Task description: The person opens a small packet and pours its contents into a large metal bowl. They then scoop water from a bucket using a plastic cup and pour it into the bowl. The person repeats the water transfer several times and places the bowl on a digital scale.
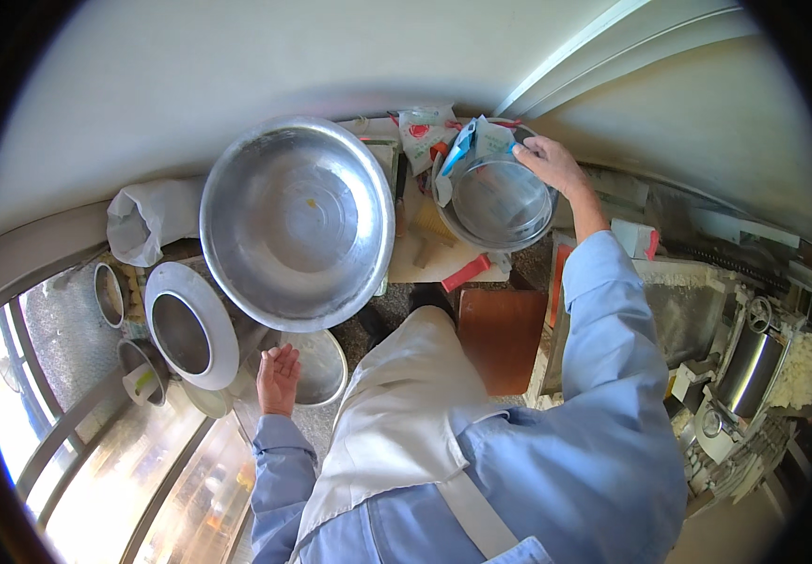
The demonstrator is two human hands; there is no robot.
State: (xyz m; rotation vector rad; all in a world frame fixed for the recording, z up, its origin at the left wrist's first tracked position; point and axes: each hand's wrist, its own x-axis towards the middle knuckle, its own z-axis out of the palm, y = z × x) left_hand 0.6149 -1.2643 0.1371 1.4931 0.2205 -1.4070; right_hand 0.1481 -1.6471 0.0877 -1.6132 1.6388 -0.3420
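My right hand (553,165) reaches to the far right, over the rim of a metal basin (545,218). Its thumb and fingers are closed on the corner of a blue and white plastic packet (493,138) that lies across the basin's far side. Inside that basin sits a round, clear-looking dish or sieve (500,199); which of the two I cannot tell. My left hand (279,369) is held low on the left with its palm up, fingers stretched out and nothing in it. Beside it, a shallow round metal pan (332,369) rests lower down. A large metal basin (308,212) stands tilted between the hands.
A white-rimmed pot (222,324) and small metal bowls (108,293) stand at left, near a white plastic bag (135,226). A red-handled tool (467,272) lies by the table edge above a brown stool (502,338). A floury roller machine (746,381) stands at right.
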